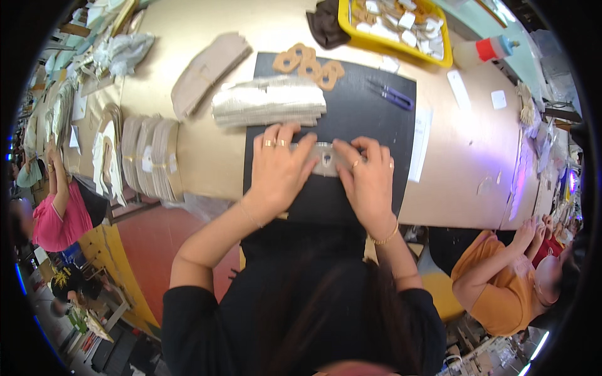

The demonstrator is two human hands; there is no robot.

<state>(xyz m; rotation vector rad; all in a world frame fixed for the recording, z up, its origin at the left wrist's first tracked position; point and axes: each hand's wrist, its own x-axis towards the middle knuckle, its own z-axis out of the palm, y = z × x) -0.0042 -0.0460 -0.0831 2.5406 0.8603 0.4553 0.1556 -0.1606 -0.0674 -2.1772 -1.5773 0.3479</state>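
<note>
My left hand (276,164) and my right hand (370,178) come together over the black mat (364,78). Between their fingertips is a small greyish flat piece (325,164) with a hole in its middle, pinched at its two sides. Fingers cover both of its ends, and the picture is slightly blurred there. Just beyond my left hand lies a stack of shiny silvery cut pieces (269,101). Farther off on the mat, several tan pieces with round holes (310,64) overlap one another. A pointed tool with a purple handle (395,97) rests at the mat's right side.
Beige stacked pieces (208,75) lie beyond the mat, with more banded stacks (150,153) at left. A yellow tray (395,49) of small parts, a dark cloth (327,25) and a bottle with a red band (486,50) stand far right. People sit on both sides.
</note>
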